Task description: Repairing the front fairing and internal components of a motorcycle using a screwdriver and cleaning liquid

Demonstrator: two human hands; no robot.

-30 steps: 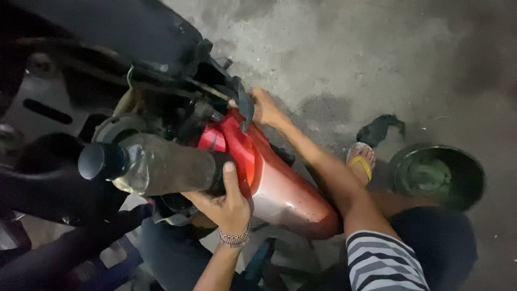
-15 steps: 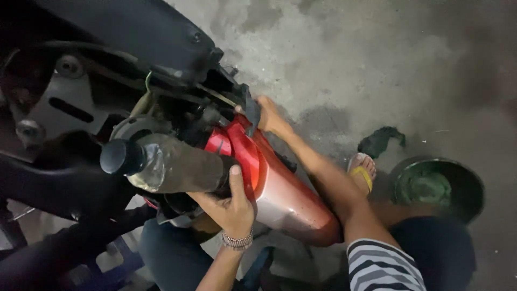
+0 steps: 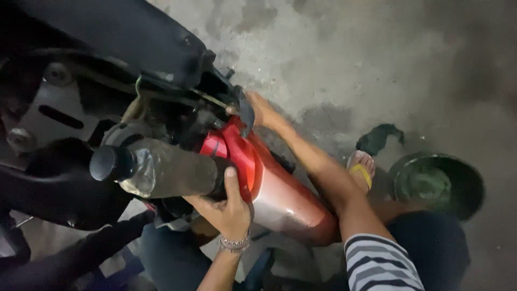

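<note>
A red body panel point(image 3: 280, 188) of a motorcycle runs diagonally through the middle of the view. My left hand point(image 3: 226, 210), with a beaded bracelet on the wrist, grips the panel's near edge, thumb up along the red surface. It sits just under a dirty grey cylinder with a black cap point(image 3: 156, 170). My right hand point(image 3: 262, 109) reaches to the panel's far top end beside a black bracket point(image 3: 245, 110). Its fingers are hidden behind the bike parts. A striped sleeve point(image 3: 379, 264) covers my right upper arm.
The black motorcycle body and frame point(image 3: 107, 48) fill the left side. A round dark green basin point(image 3: 436, 183) stands on the stained concrete floor at right. Near it are a dark rag point(image 3: 379, 137) and a foot in a yellow sandal point(image 3: 361, 167).
Both hands stay in the same places on the red panel. The view has shifted slightly, so the bike sits a little further right in the frame.
</note>
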